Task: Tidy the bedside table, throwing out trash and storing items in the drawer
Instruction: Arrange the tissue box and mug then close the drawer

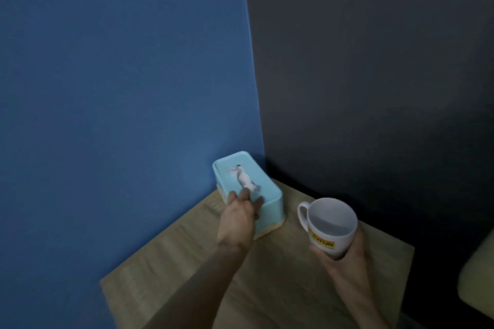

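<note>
Head camera: the left hand point(240, 215) lies with straight, slightly spread fingers on the near end of the light-blue tissue box point(267, 187), which sits in the far corner of the bedside table point(187, 275). Toward the table's right edge, the right hand point(344, 256) curls round the base of a white mug point(331, 224).

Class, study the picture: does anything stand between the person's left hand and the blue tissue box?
Nothing visible does. The left hand rests its fingers on the near end of the tissue box. The white mug, held in the right hand, is off to the right, apart.
</note>
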Available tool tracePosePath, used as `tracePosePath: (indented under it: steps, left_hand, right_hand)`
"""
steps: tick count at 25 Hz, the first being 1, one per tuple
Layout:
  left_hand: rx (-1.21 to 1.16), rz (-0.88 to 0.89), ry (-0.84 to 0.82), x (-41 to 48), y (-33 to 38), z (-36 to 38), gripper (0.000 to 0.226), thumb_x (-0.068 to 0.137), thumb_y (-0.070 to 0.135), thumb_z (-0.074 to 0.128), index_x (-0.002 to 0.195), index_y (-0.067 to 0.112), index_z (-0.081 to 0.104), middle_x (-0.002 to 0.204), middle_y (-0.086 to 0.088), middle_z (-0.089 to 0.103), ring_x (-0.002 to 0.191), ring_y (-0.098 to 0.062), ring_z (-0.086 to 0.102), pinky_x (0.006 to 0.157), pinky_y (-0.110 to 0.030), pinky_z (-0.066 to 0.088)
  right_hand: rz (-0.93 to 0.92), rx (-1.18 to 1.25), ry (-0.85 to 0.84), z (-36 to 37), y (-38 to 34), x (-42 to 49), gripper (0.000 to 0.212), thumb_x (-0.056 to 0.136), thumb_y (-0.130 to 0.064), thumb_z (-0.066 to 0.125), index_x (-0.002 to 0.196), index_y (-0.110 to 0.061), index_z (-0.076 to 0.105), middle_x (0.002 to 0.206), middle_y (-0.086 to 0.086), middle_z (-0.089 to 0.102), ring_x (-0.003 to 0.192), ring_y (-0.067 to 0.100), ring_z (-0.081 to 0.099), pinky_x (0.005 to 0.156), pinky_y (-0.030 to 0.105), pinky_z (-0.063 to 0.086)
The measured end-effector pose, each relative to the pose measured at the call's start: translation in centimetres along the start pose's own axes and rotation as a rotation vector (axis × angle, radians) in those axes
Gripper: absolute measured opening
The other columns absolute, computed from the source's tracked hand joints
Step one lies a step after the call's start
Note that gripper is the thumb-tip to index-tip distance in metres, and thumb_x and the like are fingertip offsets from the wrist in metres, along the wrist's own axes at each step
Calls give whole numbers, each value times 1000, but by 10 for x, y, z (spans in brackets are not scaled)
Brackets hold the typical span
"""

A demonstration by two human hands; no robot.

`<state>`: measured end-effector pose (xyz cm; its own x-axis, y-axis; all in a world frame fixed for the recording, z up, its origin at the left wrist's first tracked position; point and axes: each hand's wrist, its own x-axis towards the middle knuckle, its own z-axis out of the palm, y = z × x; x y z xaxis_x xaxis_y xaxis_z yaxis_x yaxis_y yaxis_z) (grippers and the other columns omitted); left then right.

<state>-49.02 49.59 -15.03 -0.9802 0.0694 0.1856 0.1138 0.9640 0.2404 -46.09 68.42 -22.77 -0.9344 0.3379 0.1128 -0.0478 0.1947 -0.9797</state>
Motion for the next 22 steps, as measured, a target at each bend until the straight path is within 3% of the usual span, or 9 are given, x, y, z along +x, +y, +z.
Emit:
tracePosePath:
  steps: [2, 4, 6, 8, 13, 22]
  left_hand:
    - [91, -52, -10, 8, 7, 0, 43, 95, 16, 45, 137, 25, 47, 141, -7, 38, 124, -29, 39, 106, -41, 36]
    - [134, -45, -65, 19, 14, -1, 50, 91, 20, 49, 139, 31, 41, 146, -10, 29, 135, -32, 26, 113, -49, 22]
    - [91, -42, -201, 29, 15, -3, 60, 89, 11, 46, 142, 37, 35, 157, -12, 11, 144, -34, 9, 117, -49, 13]
    - [72, -41, -297, 37, 14, 0, 64, 91, 5, 42, 144, 39, 30, 160, -9, 3, 146, -34, 4, 119, -42, 16]
    - [140, -2, -308, 58, 23, 5, 66, 95, 7, 41, 147, 41, 18, 160, -8, 5, 144, -36, 7, 116, -41, 20]
    - [224, 49, -353, 76, 23, 12, 69, 95, 11, 43, 149, 38, 9, 160, -9, 3, 139, -38, 13, 114, -44, 26]
  right_hand:
    - [0, -53, 8, 1, 5, 7, 106, 45, -14, 92, 134, -5, 35, 134, 20, 47, 122, 36, 47, 103, 48, 38]
    - [-1, -95, 10, 1, 10, 14, 101, 51, -14, 89, 134, -7, 32, 134, 18, 46, 121, 34, 47, 101, 47, 40]
    - [-6, -116, -4, 5, 11, 20, 103, 53, -17, 88, 136, -9, 29, 136, 18, 43, 122, 34, 46, 101, 49, 41]
    - [-6, -106, -21, 8, 10, 23, 105, 55, -18, 87, 139, -10, 25, 138, 18, 42, 123, 33, 45, 101, 50, 41]
    - [-50, -139, -2, 10, 10, 24, 103, 56, -15, 86, 139, -6, 26, 138, 19, 43, 124, 33, 45, 100, 46, 42]
    - [-96, -212, 43, 28, 4, 32, 103, 57, -29, 85, 139, -11, 25, 136, 16, 46, 120, 33, 48, 92, 42, 45]
